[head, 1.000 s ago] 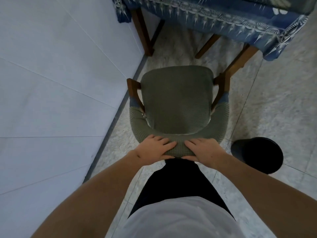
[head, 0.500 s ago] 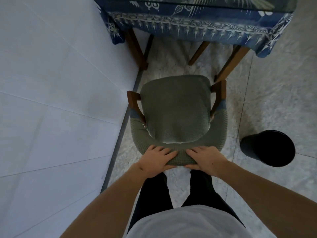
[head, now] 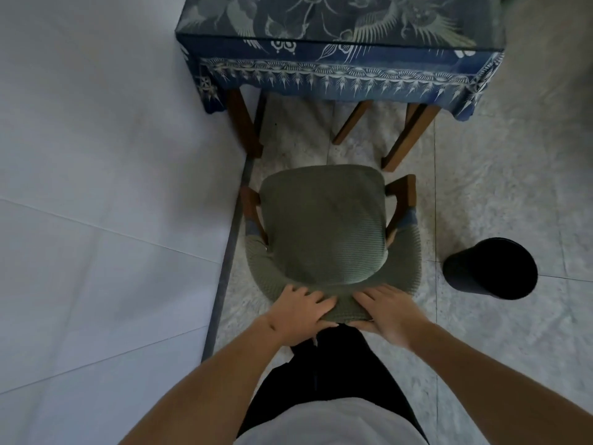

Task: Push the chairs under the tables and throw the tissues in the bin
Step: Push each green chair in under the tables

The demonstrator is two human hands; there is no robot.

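A wooden chair with a green knitted cover (head: 324, 226) stands on the floor just in front of me, its seat facing the table (head: 340, 72). The table wears a blue patterned cloth and stands on brown wooden legs. My left hand (head: 296, 313) and my right hand (head: 386, 313) grip the top of the chair's backrest side by side, fingers over the front and thumbs behind. The seat's front edge sits short of the table's edge. A black round bin (head: 491, 268) stands on the floor to the chair's right. No tissues are in view.
A pale tiled wall (head: 112, 203) runs along the left, close to the chair's left armrest. Speckled grey floor tiles (head: 513, 155) spread to the right of the table and around the bin. My dark trousers and white shirt fill the bottom.
The view has tilted up, so the table top shows more and the chair sits lower in the frame. Both hands keep the same grip on the backrest.
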